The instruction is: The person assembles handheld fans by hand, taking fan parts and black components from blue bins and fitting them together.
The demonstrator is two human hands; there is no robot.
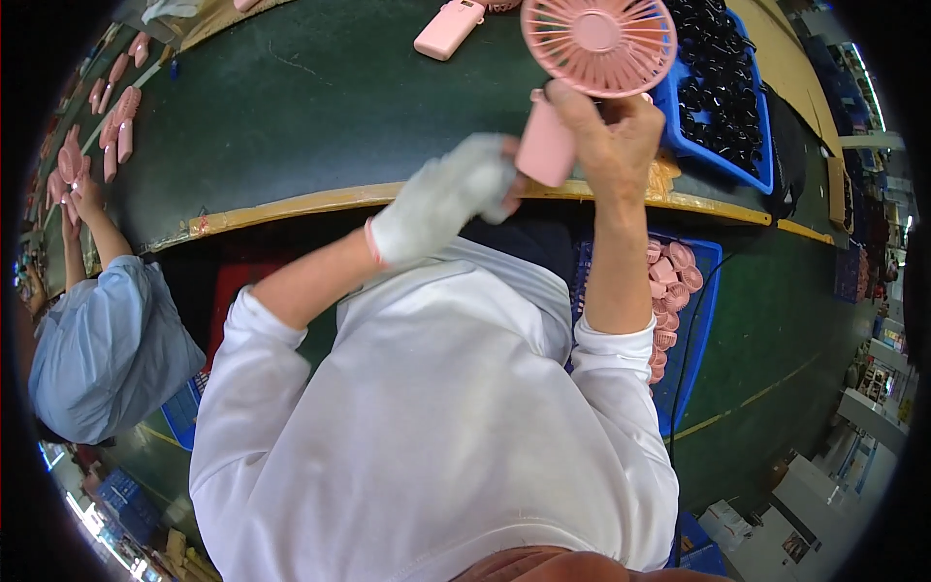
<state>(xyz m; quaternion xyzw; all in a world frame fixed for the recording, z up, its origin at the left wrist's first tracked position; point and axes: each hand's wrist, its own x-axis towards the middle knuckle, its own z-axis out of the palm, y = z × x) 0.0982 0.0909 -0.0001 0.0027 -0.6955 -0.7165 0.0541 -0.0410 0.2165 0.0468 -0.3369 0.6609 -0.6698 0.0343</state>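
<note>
A pink handheld fan (pixel 599 34) is up over the table's front edge, its round slatted head at the top and its short handle (pixel 547 145) hanging below. My bare right hand (pixel 621 136) is closed around it where head and handle meet. Close beside the handle's lower end is my left hand (pixel 441 199), in a white glove with bare fingertips. Motion blurs its fingers, and I cannot tell whether they touch the handle. Farther back on the dark green table (pixel 291 121) lies another pink fan (pixel 450 29), its head cut off by the picture's top.
Right of the fan, a blue bin (pixel 764 175) on the table holds black parts (pixel 718 97). Below the table, another blue bin (pixel 710 291) contains pink parts (pixel 667 301). At the left, a person in light blue (pixel 116 339) handles a pink fan (pixel 70 160) near several others.
</note>
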